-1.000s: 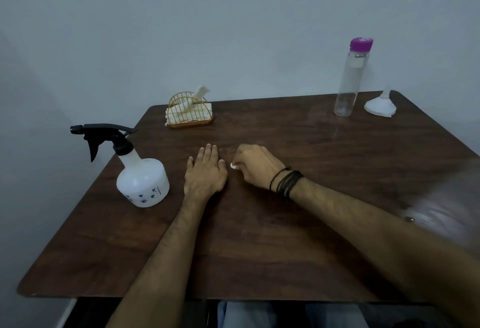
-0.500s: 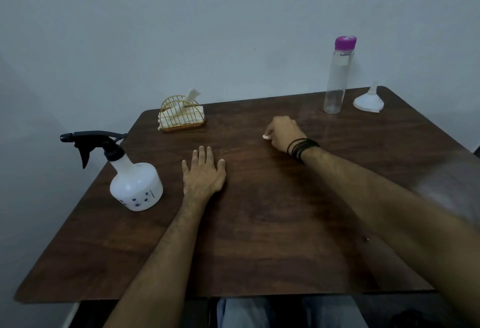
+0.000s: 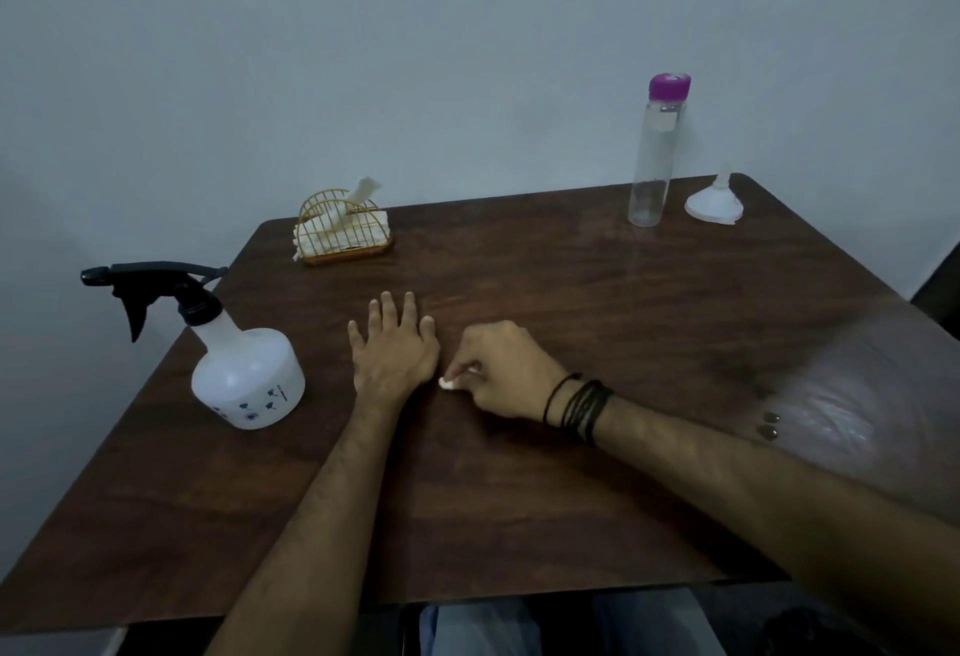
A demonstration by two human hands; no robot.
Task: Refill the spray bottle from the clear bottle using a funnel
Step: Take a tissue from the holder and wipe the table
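Note:
A white spray bottle [image 3: 244, 375] with a black trigger head stands at the left of the brown table [image 3: 519, 499]. The tall clear bottle [image 3: 652, 162] with a purple cap stands at the far right, and a white funnel [image 3: 716, 201] lies mouth down just right of it. My left hand [image 3: 395, 349] rests flat on the table, fingers straight, to the right of the spray bottle. Beside it, my right hand [image 3: 498, 369] is curled and pinches a small white wad [image 3: 447, 383] against the tabletop.
A gold wire holder [image 3: 340, 232] with white napkins sits at the far left-centre of the table. A plain wall rises right behind the table's far edge. A blurred pale patch lies over the table's right side.
My right hand, with the white wad, went out toward the far centre of the table and has come back beside my left hand. The left hand stayed flat in place.

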